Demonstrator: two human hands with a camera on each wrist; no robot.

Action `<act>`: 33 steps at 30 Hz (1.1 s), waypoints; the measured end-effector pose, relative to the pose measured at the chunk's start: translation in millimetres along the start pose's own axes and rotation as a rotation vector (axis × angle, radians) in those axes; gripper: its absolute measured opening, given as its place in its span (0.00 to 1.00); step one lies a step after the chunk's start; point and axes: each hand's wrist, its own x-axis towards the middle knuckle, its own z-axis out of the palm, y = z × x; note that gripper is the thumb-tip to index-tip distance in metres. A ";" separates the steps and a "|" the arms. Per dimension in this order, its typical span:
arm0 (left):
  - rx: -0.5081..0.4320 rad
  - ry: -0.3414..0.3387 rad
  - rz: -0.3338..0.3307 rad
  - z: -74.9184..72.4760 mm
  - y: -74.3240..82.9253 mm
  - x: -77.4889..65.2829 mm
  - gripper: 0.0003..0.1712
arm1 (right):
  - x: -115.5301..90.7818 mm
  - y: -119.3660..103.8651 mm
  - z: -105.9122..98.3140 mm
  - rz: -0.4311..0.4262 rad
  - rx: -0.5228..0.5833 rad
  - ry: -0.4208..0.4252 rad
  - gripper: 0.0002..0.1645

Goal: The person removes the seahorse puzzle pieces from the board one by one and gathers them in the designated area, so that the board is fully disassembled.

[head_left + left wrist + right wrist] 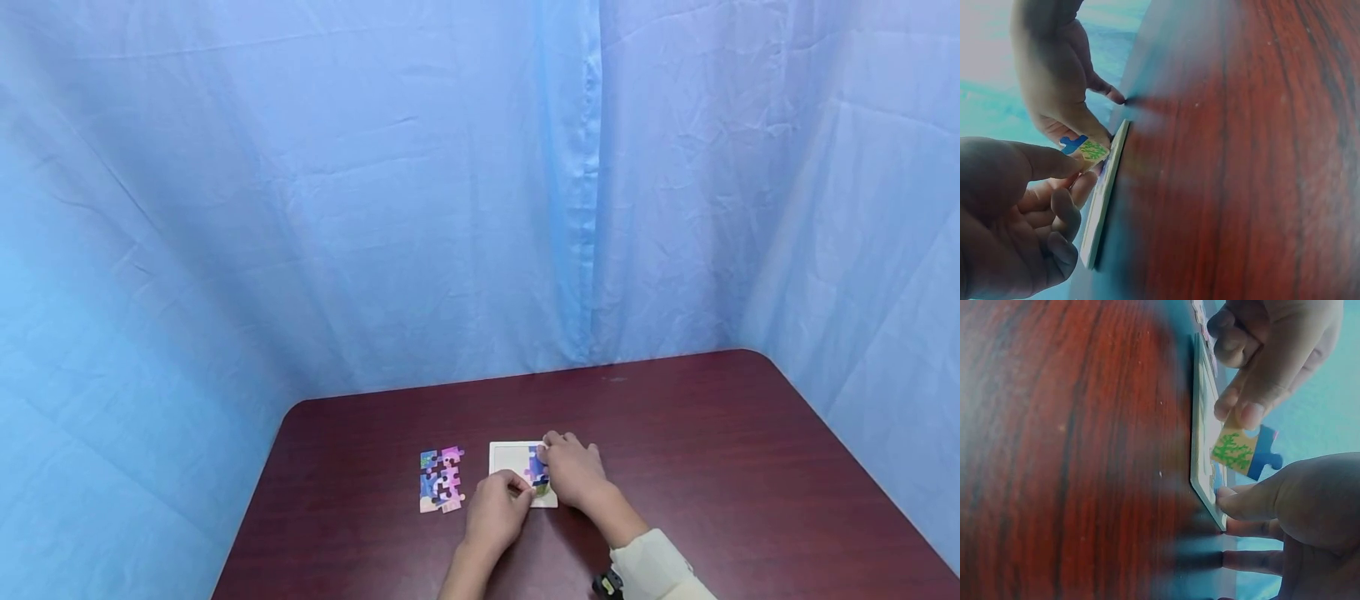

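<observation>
My left hand (495,510) pinches a jigsaw piece (1238,453) between thumb and fingertips. The piece has green coral on tan and a dark blue part with a knob; it is tilted over the near right part of a white-framed puzzle tray (492,457). Along the tray's right side lie blue and purple jigsaw pieces (533,463), partly covered by my hands. My right hand (576,472) rests at the tray's right edge. In the right wrist view its thumb (1254,503) touches the tray's edge, while the other fingers reach past it to the table.
Left of the tray, a group of loose pink and blue jigsaw pieces (441,481) lies on the dark red table (360,467). Light blue curtains (420,208) hang behind the table and at both sides. A dark wrist device (607,585) shows by the right sleeve.
</observation>
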 end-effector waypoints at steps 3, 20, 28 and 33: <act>-0.028 0.009 0.003 -3.9 -1.4 -0.2 0.11 | 0.5 -0.2 0.1 0.003 0.003 -0.001 0.18; -0.092 0.051 -0.039 -23.7 -11.7 -3.6 0.13 | 1.9 -0.1 0.8 0.021 -0.018 -0.016 0.18; -0.084 0.067 -0.088 -32.8 -19.5 -2.1 0.11 | 0.8 -0.1 1.1 0.014 -0.002 -0.011 0.18; -0.057 0.092 -0.085 -39.0 -27.2 -2.4 0.11 | 0.3 -0.4 0.9 0.013 0.005 -0.004 0.18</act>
